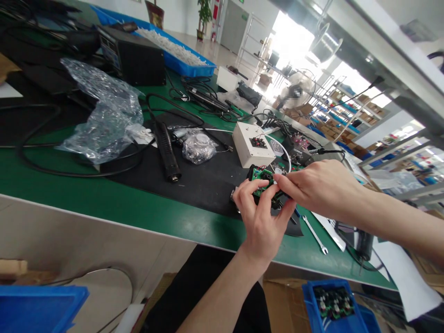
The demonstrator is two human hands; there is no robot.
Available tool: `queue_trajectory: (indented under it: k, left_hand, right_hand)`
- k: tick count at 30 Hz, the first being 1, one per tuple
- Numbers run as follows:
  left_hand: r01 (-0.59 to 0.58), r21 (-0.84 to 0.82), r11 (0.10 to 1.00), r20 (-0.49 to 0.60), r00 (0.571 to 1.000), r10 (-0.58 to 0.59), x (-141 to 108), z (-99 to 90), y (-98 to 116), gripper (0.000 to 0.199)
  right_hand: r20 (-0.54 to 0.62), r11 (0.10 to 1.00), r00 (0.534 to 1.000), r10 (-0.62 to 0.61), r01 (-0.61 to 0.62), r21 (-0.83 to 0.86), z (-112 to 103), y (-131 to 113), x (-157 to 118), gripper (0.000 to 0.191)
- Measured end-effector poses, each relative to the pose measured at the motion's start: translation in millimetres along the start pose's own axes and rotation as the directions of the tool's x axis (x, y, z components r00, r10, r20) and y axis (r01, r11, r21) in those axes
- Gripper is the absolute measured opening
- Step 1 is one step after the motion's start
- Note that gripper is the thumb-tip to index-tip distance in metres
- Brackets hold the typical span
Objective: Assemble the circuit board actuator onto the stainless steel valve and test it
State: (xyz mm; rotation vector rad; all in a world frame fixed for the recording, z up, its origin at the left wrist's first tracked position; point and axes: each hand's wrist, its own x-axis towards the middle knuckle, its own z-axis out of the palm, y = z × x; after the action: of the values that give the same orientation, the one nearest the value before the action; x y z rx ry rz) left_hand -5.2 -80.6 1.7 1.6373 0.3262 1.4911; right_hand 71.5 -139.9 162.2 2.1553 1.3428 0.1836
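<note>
Above the front edge of the bench, my left hand (261, 210) is closed around a green circuit board assembly (256, 174) with black parts on it. My right hand (301, 185) reaches in from the right, its thumb and fingertips pinched at the board's right side. Whether those fingertips grip the board itself or a small part on it is hidden. Just behind the board stands a white box (243, 147) with small components on its top face. An open-ended wrench (315, 235) lies to the right of my hands.
On the black mat (204, 185) lie a black cylindrical handle (165, 152) and a bagged round part (198, 147). Crumpled clear plastic (107, 111) is at left, before a black box (133, 55). A blue tray (307, 296) with several board assemblies sits below the bench.
</note>
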Motion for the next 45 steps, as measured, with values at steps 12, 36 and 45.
queue_trajectory:
  k: [12,36,45]
  left_hand:
    - [-0.119,0.069,0.990,0.015,0.993,0.119,-2.4,0.1,-9.2,0.037]
    - [0.019,0.081,0.997,-0.103,0.995,-0.010,-0.4,3.9,1.7,0.021]
    - [0.002,0.071,0.997,-0.091,0.996,0.004,-3.1,6.6,7.6,0.010]
  right_hand:
    - [0.011,0.956,0.973,-0.232,0.226,0.189,-7.4,17.8,-12.3,0.043]
    - [0.062,0.982,0.984,0.165,-0.170,0.080,3.6,-4.1,-6.0,0.077]
    - [0.003,0.997,1.000,0.023,-0.024,0.078,-4.7,3.4,-14.0,0.070]
